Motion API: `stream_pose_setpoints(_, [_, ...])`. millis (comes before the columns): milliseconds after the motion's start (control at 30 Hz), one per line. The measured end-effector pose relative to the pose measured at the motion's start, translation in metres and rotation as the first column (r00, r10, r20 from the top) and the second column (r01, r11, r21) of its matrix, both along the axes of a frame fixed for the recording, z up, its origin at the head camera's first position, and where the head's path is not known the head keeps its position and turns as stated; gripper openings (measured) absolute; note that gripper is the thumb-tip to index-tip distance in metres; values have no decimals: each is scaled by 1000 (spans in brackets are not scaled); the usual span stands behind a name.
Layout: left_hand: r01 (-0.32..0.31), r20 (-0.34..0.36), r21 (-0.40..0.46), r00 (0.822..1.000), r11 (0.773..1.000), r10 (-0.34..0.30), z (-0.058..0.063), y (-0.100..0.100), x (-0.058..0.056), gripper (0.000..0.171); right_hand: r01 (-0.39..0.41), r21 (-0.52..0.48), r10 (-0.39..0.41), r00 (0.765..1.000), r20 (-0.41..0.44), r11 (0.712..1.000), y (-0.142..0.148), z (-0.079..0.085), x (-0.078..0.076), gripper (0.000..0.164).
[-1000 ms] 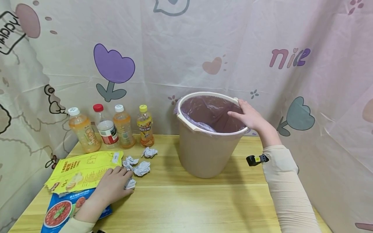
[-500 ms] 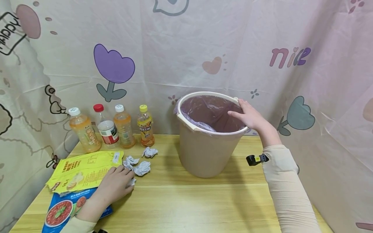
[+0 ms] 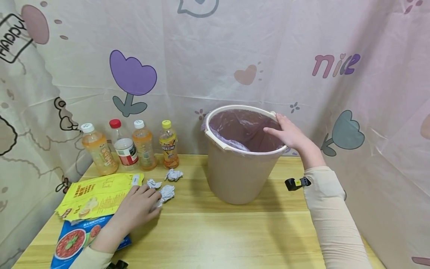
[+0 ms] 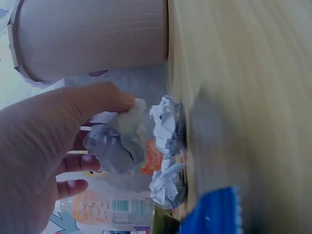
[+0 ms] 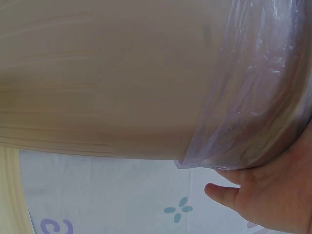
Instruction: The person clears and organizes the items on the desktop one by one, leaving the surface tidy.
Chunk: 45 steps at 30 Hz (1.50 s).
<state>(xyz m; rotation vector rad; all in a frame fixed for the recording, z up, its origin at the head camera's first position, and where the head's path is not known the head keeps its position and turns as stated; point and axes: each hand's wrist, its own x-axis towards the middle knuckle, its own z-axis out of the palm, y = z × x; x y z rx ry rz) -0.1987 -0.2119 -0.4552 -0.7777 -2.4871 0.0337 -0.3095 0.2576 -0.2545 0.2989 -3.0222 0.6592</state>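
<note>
The paper balls [image 3: 173,175] are white, crumpled and bumpy. The bin [image 3: 242,179] is round, smooth and light brown, wider at the top, with a pale rim and a thin, shiny, wrinkly purple bag [image 3: 248,127] inside. The table [image 3: 218,239] has wood stripes. Four clear bottles [image 3: 144,149] stand in a row at the back, with two white caps, one red and one yellow. A flat yellow packet [image 3: 100,194] lies partly over a blue packet [image 3: 77,239].

The left hand [image 3: 139,205] pinches one crumpled ball [image 4: 117,146] between its thumb and fingers. The right hand [image 3: 290,132] rests on the bin's rim, thumb and fingers spread apart.

The pinched ball is in the left hand, up off the table, near the loose paper balls. The bin is well to the right of it, under the right hand.
</note>
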Motion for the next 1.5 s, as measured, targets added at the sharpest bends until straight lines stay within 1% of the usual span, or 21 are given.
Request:
stream_pose_setpoints(100, [46, -73, 16, 996, 999, -45, 6, 2, -3, 29, 1, -2, -1, 1000, 1, 1000, 0, 0, 0, 90])
stream_pose_setpoints(200, [93, -138, 35, 987, 995, -87, 13, 4, -6, 28, -1, 0, 1, 1000, -4, 1000, -1, 1, 0, 90])
stream_pose_setpoints(300, [126, -180, 46, 977, 991, -116, 21, 8, -7, 28, -3, 1, 3, 1000, -6, 1000, -2, 0, -1, 90])
stream_pose_setpoints(433, [146, -196, 52, 971, 988, -134, 30, 16, -8, 28, -6, -1, 6, 1000, -5, 1000, -2, -1, -1, 90])
stream_pose_setpoints(567, [165, -209, 61, 967, 984, -149, 41, 25, -13, 30, -8, -5, 8, 1000, -8, 1000, -2, 0, 0, 90])
stream_pose_setpoints(667, [177, -227, 69, 961, 982, -157, 51, 32, -15, 33, -5, -10, 5, 1000, -5, 1000, -2, 0, 2, 90])
stream_pose_setpoints(767, [184, -240, 77, 957, 980, -161, 62, 40, -18, 31, -3, -15, 3, 1000, -2, 1000, -1, 0, 3, 90])
stream_pose_setpoints(900, [191, -255, 89, 953, 978, -163, 77, 50, -21, 30, -2, -11, 2, 1000, -2, 1000, 0, -1, 3, 91])
stream_pose_setpoints(1100, [215, -288, 103, 941, 971, -178, 104, 63, -25, 27, -6, -5, 6, 1000, -9, 1000, 1, -2, 3, 90])
stream_pose_setpoints(1300, [215, -335, 100, 926, 971, -171, 130, 72, -31, 28, -1, -4, 1, 1000, 1, 1000, 0, 0, 2, 91])
stream_pose_setpoints(1500, [232, -365, 123, 915, 965, -173, 152, 81, -38, 28, -4, -5, 4, 1000, -1, 1000, 0, 1, 2, 90])
